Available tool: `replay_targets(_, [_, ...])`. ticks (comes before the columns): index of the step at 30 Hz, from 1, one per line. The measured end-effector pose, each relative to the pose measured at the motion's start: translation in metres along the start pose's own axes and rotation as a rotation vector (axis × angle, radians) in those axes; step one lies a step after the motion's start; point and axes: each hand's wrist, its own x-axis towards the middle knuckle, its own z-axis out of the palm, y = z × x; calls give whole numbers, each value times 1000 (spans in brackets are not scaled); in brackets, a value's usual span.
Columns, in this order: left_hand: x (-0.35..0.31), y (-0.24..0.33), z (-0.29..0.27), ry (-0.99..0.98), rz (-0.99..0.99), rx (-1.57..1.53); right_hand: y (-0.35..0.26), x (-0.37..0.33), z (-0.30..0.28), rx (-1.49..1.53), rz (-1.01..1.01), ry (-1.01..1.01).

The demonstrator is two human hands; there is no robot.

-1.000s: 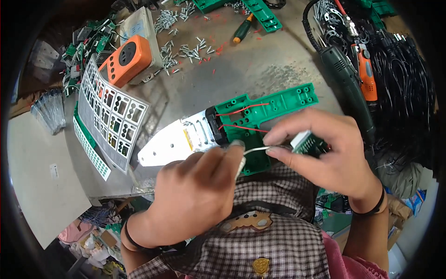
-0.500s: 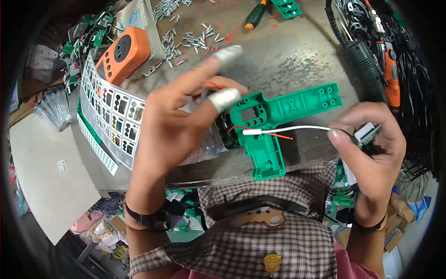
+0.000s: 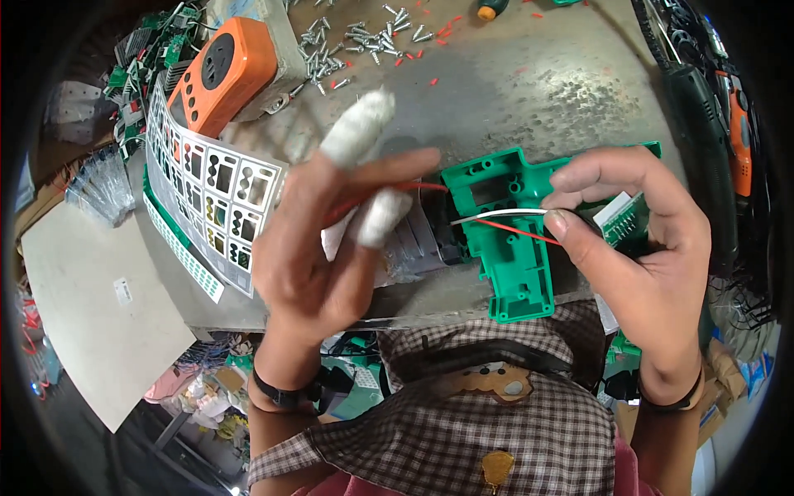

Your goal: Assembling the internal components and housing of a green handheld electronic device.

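Note:
My right hand point(image 3: 641, 256) is closed, thumb and forefinger pinching a white wire point(image 3: 513, 212). A small green circuit board point(image 3: 624, 221) with a white connector sits inside its fingers. The white wire reaches left over a green plastic housing half point(image 3: 517, 269), whose cavity faces up. Beside it a red wire point(image 3: 513, 231) slants down to my right thumb. My left hand point(image 3: 310, 240) is blurred, fingers apart, with white covers on the thumb and forefinger. Another red wire point(image 3: 418, 186) runs from the housing behind its fingers; whether they grip it is hidden.
An orange box with a round black socket point(image 3: 219, 66) stands back left beside a printed sticker sheet point(image 3: 219, 186). Loose screws point(image 3: 372, 37) and red bits lie at the back, near a screwdriver point(image 3: 490, 10). Black and orange tools point(image 3: 736, 124) line the right edge.
The view has shifted, with the housing now farther right. My right hand has come over the housing's right part, bringing the white wire's tip beside the red one. My left forefinger points further up.

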Motion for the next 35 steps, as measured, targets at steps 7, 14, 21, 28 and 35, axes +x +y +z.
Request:
replay_targets(7, [-18,-5,-4,25,76,103,-6,1,7,156,228,41])
replay_targets(14, [-19,-8,4,82,29,-7,9,0,3,-30,1,-35])
replay_targets(21, [-21,-7,6,116,-17,-8,6,0,5,95,80,-10])
replay_targets(28, [-28,-2,-13,-60,-122,-114,1,-1,7,-79,18,8])
replay_targets(35, [-31,-2,-15,-278,-7,703,-1,-1,6,37,-47,-38])
